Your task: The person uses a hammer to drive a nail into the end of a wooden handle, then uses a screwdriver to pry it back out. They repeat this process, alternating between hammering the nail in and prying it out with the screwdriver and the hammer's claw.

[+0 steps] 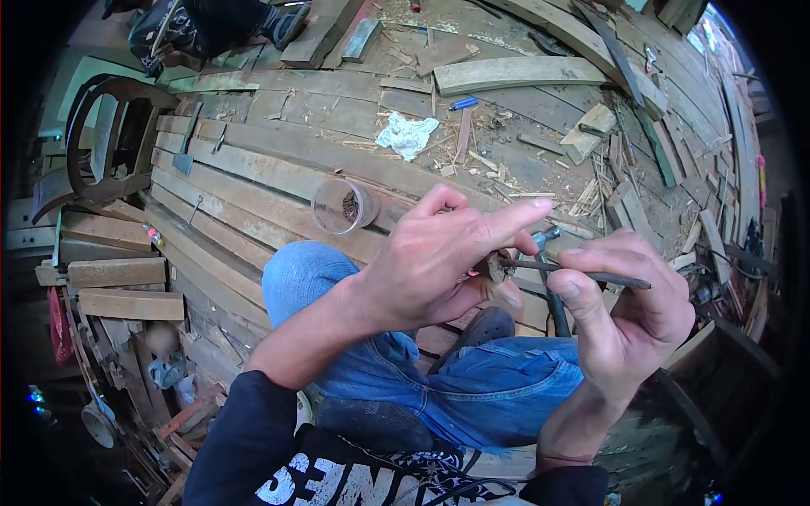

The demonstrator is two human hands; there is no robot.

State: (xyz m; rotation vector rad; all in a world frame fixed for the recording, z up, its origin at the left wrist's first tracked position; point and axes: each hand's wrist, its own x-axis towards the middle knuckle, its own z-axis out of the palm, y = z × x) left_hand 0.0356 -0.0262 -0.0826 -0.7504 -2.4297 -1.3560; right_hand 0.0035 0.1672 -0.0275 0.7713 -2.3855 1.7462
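In front of my lap, my left hand point(439, 257) is closed round a small brown piece point(496, 268) with a rounded end, mostly hidden by the fingers; its kind I cannot tell. The index finger of that hand is stretched out to the right. My right hand point(633, 312) pinches a thin dark rod point(607, 276) between thumb and fingers. The rod's left end comes right up to the brown piece. Beyond the hands lies a hammer point(547, 236), its dark handle partly covered. A clear plastic tub point(336, 221) with brown bits inside stands left of my left hand.
Wooden planks point(253, 169) form the floor, with wood shavings and offcuts scattered over it. A white crumpled cloth point(407, 135) and a blue lighter-like item point(463, 103) lie ahead. A curved wooden frame point(110, 139) stands at left. Another person point(228, 25) is at the upper left.
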